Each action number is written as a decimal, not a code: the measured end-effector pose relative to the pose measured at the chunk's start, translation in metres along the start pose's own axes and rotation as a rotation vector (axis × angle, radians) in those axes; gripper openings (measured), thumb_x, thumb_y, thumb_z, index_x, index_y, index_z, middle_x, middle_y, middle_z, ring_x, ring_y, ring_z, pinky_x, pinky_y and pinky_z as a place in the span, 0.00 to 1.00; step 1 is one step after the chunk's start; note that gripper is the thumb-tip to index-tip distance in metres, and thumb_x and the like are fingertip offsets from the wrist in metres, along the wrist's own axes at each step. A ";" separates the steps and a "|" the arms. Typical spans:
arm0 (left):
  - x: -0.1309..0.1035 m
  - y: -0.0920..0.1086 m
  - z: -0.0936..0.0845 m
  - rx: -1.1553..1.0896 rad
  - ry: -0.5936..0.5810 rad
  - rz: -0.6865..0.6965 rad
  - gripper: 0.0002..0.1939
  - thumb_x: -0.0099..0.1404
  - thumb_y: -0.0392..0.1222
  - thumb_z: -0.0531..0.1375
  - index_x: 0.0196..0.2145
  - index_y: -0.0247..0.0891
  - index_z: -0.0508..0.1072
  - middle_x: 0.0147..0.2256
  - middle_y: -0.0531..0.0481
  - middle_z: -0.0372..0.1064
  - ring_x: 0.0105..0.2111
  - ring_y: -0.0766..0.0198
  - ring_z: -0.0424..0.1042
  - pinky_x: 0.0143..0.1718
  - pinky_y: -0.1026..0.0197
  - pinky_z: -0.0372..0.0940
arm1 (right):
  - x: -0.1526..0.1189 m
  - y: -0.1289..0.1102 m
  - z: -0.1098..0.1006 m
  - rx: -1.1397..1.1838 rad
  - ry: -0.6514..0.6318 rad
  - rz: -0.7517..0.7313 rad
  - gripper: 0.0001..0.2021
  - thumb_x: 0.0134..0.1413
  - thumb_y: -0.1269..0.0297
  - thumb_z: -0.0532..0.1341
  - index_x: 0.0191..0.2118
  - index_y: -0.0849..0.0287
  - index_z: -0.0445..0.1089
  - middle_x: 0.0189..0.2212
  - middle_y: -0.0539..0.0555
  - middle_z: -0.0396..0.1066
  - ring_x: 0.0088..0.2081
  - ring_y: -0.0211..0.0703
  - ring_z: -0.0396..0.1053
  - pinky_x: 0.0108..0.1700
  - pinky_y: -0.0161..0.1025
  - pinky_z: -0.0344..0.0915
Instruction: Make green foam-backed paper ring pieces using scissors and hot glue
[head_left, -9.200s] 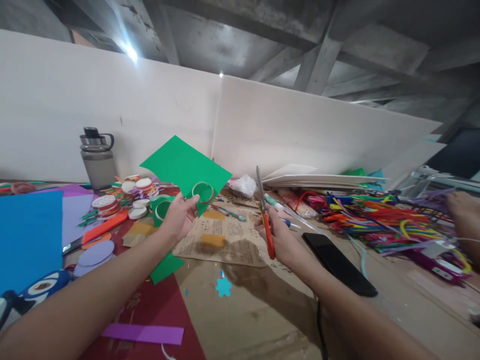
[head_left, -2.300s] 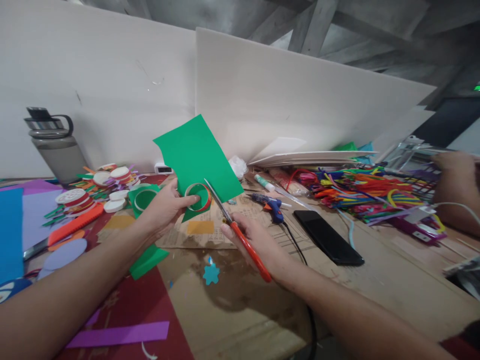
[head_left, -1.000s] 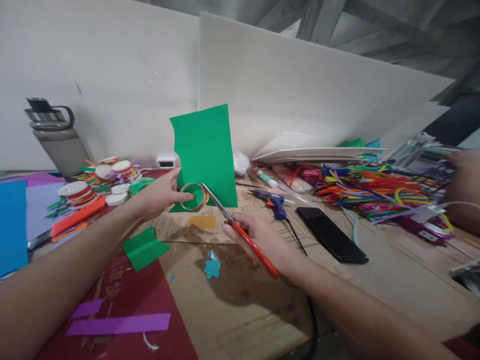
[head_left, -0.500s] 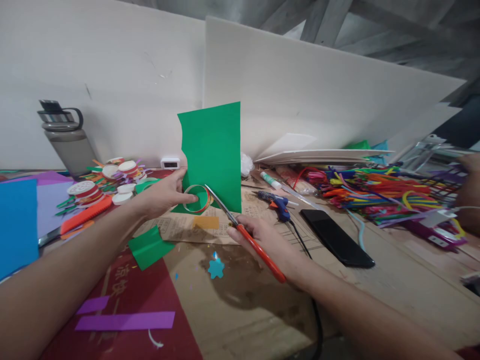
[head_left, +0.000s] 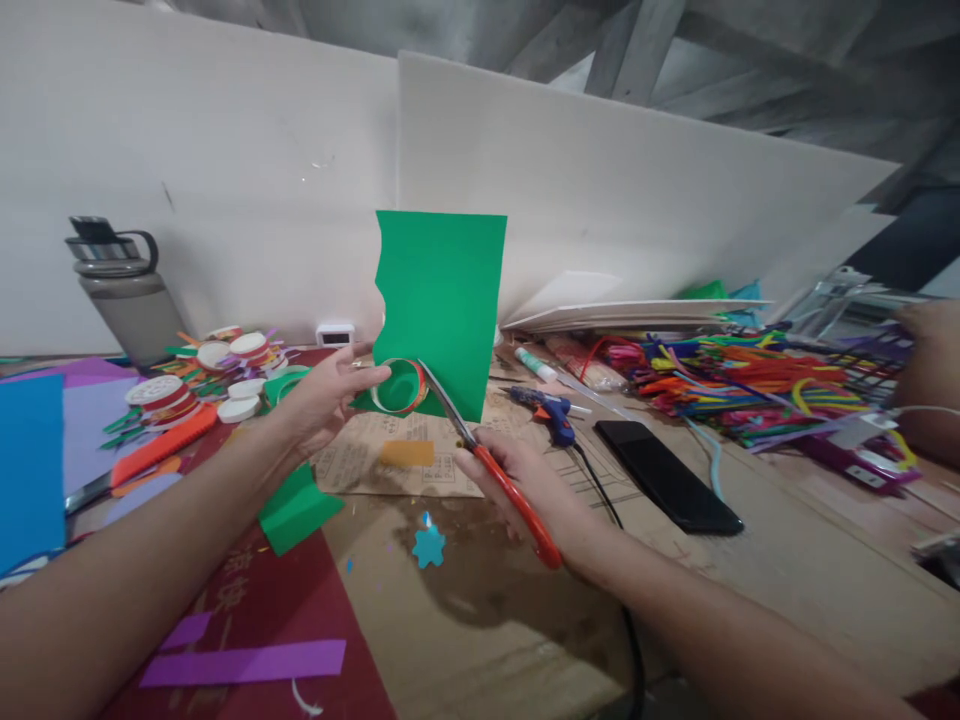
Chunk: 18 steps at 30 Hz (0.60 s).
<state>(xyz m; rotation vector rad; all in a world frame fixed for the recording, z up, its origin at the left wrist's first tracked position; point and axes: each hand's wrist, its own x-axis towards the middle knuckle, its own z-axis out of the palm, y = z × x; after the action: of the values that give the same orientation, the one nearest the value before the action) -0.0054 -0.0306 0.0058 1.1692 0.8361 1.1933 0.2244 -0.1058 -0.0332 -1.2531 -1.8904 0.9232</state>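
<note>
Head view: left hand (head_left: 324,402) pinches a white-rimmed round ring (head_left: 421,391) with a smooth, scallop-edged green paper sheet (head_left: 448,285), upright above brown cardboard (head_left: 495,665); right hand (head_left: 531,482) curls around red-handled metal scissors (head_left: 511,496) at the ring's edge

Closed in along the far edge of the table (head_left: 810,590) by a scuffed white left panel (head_left: 225,130) and a white right panel (head_left: 615,200), sloping rightward along its top. Roofed with grey concrete beams (head_left: 641,45), lightened by a pale patch (head_left: 574,76). Softly lit, darkening to a near-black surface (head_left: 926,235) beyond the table's far right corner.
</note>
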 end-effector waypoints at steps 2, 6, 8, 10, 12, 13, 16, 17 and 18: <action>0.000 -0.003 0.002 -0.097 0.003 -0.007 0.20 0.55 0.38 0.67 0.46 0.36 0.73 0.40 0.45 0.76 0.34 0.60 0.76 0.32 0.61 0.72 | 0.001 -0.002 0.000 0.002 0.026 0.007 0.15 0.58 0.50 0.58 0.28 0.56 0.60 0.18 0.45 0.58 0.20 0.34 0.58 0.21 0.31 0.53; -0.005 -0.015 0.013 -0.385 0.002 -0.050 0.10 0.62 0.41 0.63 0.41 0.37 0.73 0.32 0.50 0.76 0.27 0.66 0.74 0.31 0.63 0.72 | 0.003 -0.004 0.000 0.049 0.053 0.029 0.15 0.58 0.50 0.58 0.29 0.55 0.59 0.17 0.44 0.57 0.19 0.33 0.58 0.21 0.31 0.53; -0.009 -0.022 0.022 -0.499 0.006 -0.031 0.07 0.63 0.40 0.61 0.39 0.36 0.73 0.32 0.50 0.76 0.29 0.66 0.75 0.36 0.62 0.73 | 0.003 -0.002 0.001 0.066 0.061 0.035 0.14 0.58 0.51 0.58 0.29 0.55 0.59 0.17 0.43 0.57 0.19 0.33 0.58 0.21 0.31 0.54; -0.013 -0.027 0.030 -0.525 -0.003 0.016 0.07 0.63 0.36 0.62 0.40 0.36 0.73 0.34 0.49 0.77 0.32 0.64 0.77 0.38 0.62 0.73 | 0.004 0.001 0.003 0.065 0.072 0.040 0.14 0.57 0.51 0.59 0.30 0.55 0.60 0.17 0.44 0.58 0.19 0.33 0.58 0.20 0.31 0.54; -0.016 -0.030 0.034 -0.522 0.006 0.061 0.09 0.61 0.32 0.62 0.41 0.37 0.72 0.34 0.50 0.77 0.33 0.65 0.77 0.37 0.63 0.73 | 0.004 0.003 0.005 0.059 0.075 0.045 0.15 0.57 0.50 0.59 0.30 0.56 0.60 0.18 0.44 0.58 0.18 0.33 0.57 0.20 0.30 0.53; -0.017 -0.031 0.034 -0.519 0.018 0.076 0.11 0.60 0.31 0.62 0.41 0.38 0.72 0.34 0.51 0.77 0.32 0.66 0.77 0.37 0.64 0.73 | 0.004 0.003 0.005 0.059 0.072 0.046 0.15 0.57 0.50 0.59 0.30 0.56 0.60 0.17 0.44 0.58 0.18 0.33 0.57 0.20 0.30 0.54; -0.015 -0.031 0.031 -0.488 0.068 0.089 0.14 0.59 0.29 0.62 0.43 0.39 0.72 0.35 0.52 0.78 0.33 0.66 0.77 0.39 0.63 0.73 | 0.003 -0.001 0.004 0.062 0.054 0.046 0.15 0.57 0.50 0.59 0.30 0.56 0.60 0.17 0.44 0.57 0.18 0.33 0.57 0.20 0.31 0.55; -0.014 -0.031 0.029 -0.466 0.074 0.082 0.15 0.59 0.29 0.62 0.44 0.39 0.72 0.36 0.52 0.78 0.34 0.65 0.78 0.40 0.61 0.73 | 0.003 -0.002 0.003 0.062 0.047 0.043 0.15 0.57 0.50 0.59 0.30 0.55 0.60 0.17 0.44 0.57 0.18 0.33 0.57 0.20 0.31 0.55; -0.013 -0.031 0.026 -0.441 0.075 0.074 0.16 0.59 0.29 0.63 0.44 0.39 0.71 0.36 0.51 0.78 0.34 0.64 0.78 0.41 0.60 0.73 | 0.002 -0.003 0.002 0.062 0.041 0.037 0.15 0.57 0.50 0.59 0.30 0.55 0.60 0.18 0.44 0.57 0.18 0.33 0.57 0.20 0.31 0.55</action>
<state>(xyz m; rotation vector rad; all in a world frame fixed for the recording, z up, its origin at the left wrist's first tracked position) 0.0245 -0.0480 -0.0189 0.8029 0.5486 1.4038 0.2208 -0.1048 -0.0317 -1.2648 -1.7995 0.9609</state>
